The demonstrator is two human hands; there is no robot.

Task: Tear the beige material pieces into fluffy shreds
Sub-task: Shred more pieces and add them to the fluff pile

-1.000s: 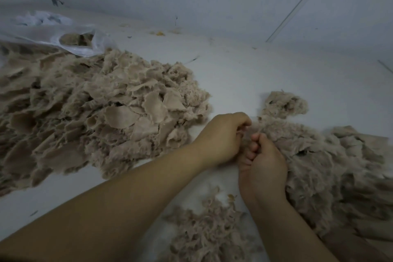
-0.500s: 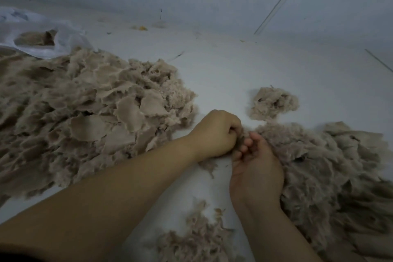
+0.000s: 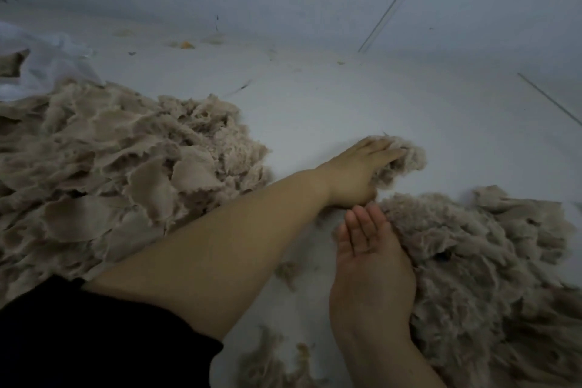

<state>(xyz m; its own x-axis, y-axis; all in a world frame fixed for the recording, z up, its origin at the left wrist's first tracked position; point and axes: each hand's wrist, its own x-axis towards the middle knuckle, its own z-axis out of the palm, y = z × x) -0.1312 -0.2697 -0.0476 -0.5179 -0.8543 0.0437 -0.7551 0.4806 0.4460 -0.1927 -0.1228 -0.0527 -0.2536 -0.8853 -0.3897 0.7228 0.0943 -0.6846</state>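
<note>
Reaching across from the left, the left hand (image 3: 362,170), fingers curling over a small fluffy clump (image 3: 406,157) and closing on it out on the open white surface (image 3: 346,104). Lying palm-up just below, the right hand (image 3: 371,258), fingers straight and pressed side by side, gripping nothing, its outer edge touching the shredded heap (image 3: 482,261). Spreading along the right edge of the surface toward its near right corner, that heap of fluffy beige shreds, with the small clump sitting just beyond its far end. Filling the left side, the large pile of untorn beige pieces (image 3: 110,173), flat ragged flakes overlapping, partly covered by the left forearm crossing in front of its near edge. Covering the upper arm at the near left corner, a black sleeve (image 3: 94,340). Lying between the two forearms near the bottom edge, a few loose tufts (image 3: 267,365). Bunching at the far left edge behind the big pile, a white plastic bag (image 3: 47,60). Dotting the far edge by the wall, small yellowish scraps (image 3: 185,45).
</note>
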